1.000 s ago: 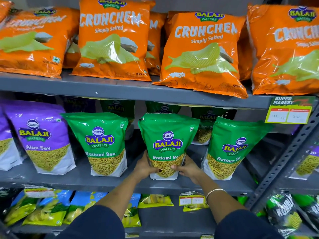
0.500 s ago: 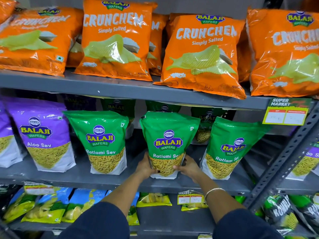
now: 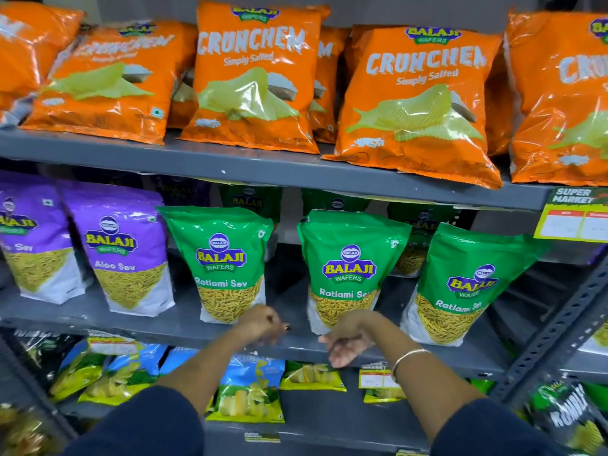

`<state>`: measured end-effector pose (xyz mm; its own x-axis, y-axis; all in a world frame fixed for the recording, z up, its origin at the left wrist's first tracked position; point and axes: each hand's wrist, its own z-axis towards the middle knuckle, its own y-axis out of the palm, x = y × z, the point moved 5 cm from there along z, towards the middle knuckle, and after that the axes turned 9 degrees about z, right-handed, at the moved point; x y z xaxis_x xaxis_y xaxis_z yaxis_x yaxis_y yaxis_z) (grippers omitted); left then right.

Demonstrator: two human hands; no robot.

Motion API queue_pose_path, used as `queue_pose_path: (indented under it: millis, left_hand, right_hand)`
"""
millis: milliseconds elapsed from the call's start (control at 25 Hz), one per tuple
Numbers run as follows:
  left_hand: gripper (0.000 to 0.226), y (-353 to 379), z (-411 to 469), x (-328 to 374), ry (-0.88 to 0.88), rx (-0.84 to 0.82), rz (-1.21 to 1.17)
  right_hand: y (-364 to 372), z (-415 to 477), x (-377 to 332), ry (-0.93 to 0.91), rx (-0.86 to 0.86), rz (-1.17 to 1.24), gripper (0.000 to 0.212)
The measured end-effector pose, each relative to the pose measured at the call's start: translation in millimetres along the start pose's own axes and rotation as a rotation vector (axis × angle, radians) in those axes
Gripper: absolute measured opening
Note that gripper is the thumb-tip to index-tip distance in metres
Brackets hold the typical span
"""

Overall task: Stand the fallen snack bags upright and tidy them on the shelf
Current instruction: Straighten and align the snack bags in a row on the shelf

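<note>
Three green Ratlami Sev bags stand upright on the middle shelf (image 3: 184, 325): a left bag (image 3: 223, 261), a middle bag (image 3: 348, 268) and a right bag (image 3: 464, 284) that leans left. Two purple Aloo Sev bags (image 3: 125, 248) stand to their left. My left hand (image 3: 261, 324) hovers at the shelf's front edge between the left and middle green bags, fingers loosely curled, holding nothing. My right hand (image 3: 348, 340) is just below the middle bag, palm up and fingers apart, empty. More green bags stand behind in shadow.
Orange Crunchem chip bags (image 3: 253, 77) fill the top shelf, some lying back. Small blue and yellow snack packets (image 3: 250, 390) lie on the lower shelf. A yellow price tag (image 3: 574, 215) hangs at the right. A perforated grey upright (image 3: 559, 330) stands on the right.
Both hands have let go of the middle green bag and pulled back toward the shelf's front edge. The bag stays standing. The view has shifted left.
</note>
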<state>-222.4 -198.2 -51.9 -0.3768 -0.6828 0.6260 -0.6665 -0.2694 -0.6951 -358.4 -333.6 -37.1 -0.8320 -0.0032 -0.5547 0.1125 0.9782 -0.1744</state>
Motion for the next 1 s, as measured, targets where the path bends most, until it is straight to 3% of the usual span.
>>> queue_pose_path:
  millis: [80, 120, 160, 200, 240, 280, 440, 560, 1000]
  left_hand:
    - [0.027, -27.0, -17.6, -51.2, -0.196, -0.34, 0.046]
    - [0.024, -48.3, -23.6, -75.0, -0.282, -0.354, 0.008]
    - [0.013, -73.2, -29.8, -91.6, -0.331, -0.293, -0.098]
    - [0.013, -96.4, -25.5, -106.0, -0.325, -0.092, -0.262]
    - [0.041, -115.0, -20.9, -114.3, -0.269, 0.137, -0.365]
    - [0.059, -122.0, -23.9, -112.1, -0.204, 0.238, -0.455]
    - [0.063, -103.8, -9.8, -87.1, 0.002, 0.287, -0.5]
    - [0.069, -99.0, -0.9, -90.4, -0.012, 0.367, -0.405]
    - [0.075, -98.1, -6.1, -92.8, -0.114, 0.44, -0.322]
  right_hand:
    - [34.2, 14.2, -35.7, -0.18, 0.042, -0.014, 0.018]
    - [48.2, 19.2, -55.0, -0.322, 0.111, 0.004, 0.031]
    - [61.7, 21.6, -73.5, -0.455, 0.165, 0.032, 0.051]
    - [72.5, 24.6, -88.1, -0.571, 0.205, 0.053, 0.066]
    - [80.7, 28.6, -99.3, -0.655, 0.219, 0.081, 0.073]
    - [87.4, 34.2, -109.2, -0.691, 0.213, 0.133, 0.075]
    - [94.0, 41.7, -119.6, -0.717, 0.332, 0.197, 0.077]
    - [89.1, 31.8, -114.3, -0.72, 0.424, 0.152, 0.071]
    - [90.8, 36.2, -112.3, -0.688, 0.395, 0.147, 0.064]
